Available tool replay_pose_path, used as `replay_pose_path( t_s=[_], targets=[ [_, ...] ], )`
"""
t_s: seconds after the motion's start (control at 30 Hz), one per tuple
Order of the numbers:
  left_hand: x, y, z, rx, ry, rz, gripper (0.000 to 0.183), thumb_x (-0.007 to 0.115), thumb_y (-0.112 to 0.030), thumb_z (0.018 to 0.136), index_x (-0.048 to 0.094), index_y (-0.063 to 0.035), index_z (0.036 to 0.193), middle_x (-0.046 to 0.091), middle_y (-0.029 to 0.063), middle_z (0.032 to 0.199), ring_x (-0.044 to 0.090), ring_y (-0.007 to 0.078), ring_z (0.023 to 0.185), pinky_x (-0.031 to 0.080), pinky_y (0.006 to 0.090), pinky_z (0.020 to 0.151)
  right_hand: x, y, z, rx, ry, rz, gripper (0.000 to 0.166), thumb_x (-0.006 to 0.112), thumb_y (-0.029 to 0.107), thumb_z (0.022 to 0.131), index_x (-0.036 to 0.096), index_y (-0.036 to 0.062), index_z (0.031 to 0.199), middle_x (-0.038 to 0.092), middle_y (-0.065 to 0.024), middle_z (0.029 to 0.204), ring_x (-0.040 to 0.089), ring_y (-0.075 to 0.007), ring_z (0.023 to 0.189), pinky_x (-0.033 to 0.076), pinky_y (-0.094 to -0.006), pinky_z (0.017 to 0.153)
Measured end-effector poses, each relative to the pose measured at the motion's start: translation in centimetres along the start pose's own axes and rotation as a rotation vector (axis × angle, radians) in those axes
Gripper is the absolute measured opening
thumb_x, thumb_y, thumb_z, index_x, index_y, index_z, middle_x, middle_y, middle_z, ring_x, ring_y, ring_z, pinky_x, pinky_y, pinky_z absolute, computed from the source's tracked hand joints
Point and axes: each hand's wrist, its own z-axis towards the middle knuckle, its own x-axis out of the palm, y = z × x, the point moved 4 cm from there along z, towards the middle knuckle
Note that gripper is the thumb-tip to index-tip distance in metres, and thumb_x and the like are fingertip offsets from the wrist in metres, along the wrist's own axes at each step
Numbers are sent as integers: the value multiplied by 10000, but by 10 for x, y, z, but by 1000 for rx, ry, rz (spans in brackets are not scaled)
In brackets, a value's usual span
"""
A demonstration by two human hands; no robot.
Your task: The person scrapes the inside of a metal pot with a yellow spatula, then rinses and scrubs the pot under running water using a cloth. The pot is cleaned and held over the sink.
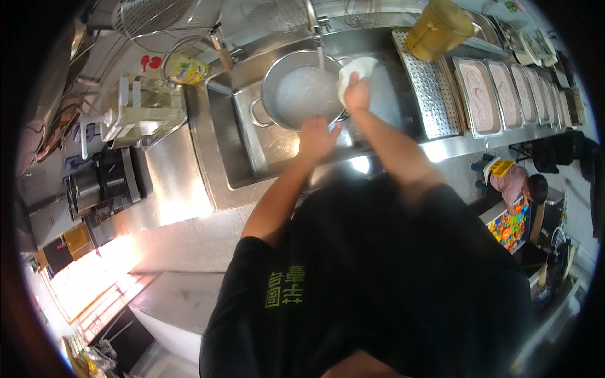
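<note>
Water runs from the faucet (313,19) into a large stainless steel pot (273,78) in the sink. Cloudy, whitish water (302,97) covers the pot's bottom. My left hand (317,137) grips the near rim, its fingers over the edge and partly hidden from me. At the right side of the pot, my right hand (358,94) holds a white cloth (361,67) against or just above the rim; contact there cannot be made out. One loop handle (259,113) sticks out on the left.
Right of the sink (222,137) lie a perforated metal tray (432,94), a yellowish pitcher (437,30) and several metal pans of pale pink food (479,94). A clear container (146,111) stands left. A person (510,184) leans over colourful pieces (509,227) behind at right.
</note>
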Motion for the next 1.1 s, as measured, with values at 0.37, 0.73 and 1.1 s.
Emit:
replay_pose_path(
  t_s=[0.37, 0.73, 1.1],
  targets=[
    [-58, 158, 3, -702, -356, -656, 376, 634, -261, 879, 493, 52, 1033, 598, 171, 883, 630, 289, 738, 529, 373, 648, -13, 114, -16, -657, 506, -531, 365, 434, 320, 963, 552, -18, 1031, 650, -264, 864, 635, -428, 840, 500, -510, 744],
    [-38, 150, -3, -864, -351, -1187, 364, 693, -241, 846, 501, 29, 998, 571, 95, 761, 573, 149, 571, 504, 273, 502, 145, 20, -13, -1227, 224, -1178, 368, 432, 169, 901, 528, 57, 1238, 461, -167, 1324, 530, -352, 1131, 506, -449, 796],
    [-35, 154, 6, -979, -281, -1764, 208, 702, -40, 778, 503, -80, 731, 460, 5, 541, 403, 120, 416, 377, 270, 442, 287, -63, 20, -512, 738, -967, 304, 407, 158, 910, 614, 62, 1111, 615, -168, 1134, 615, -284, 1002, 504, -408, 850]
  ],
)
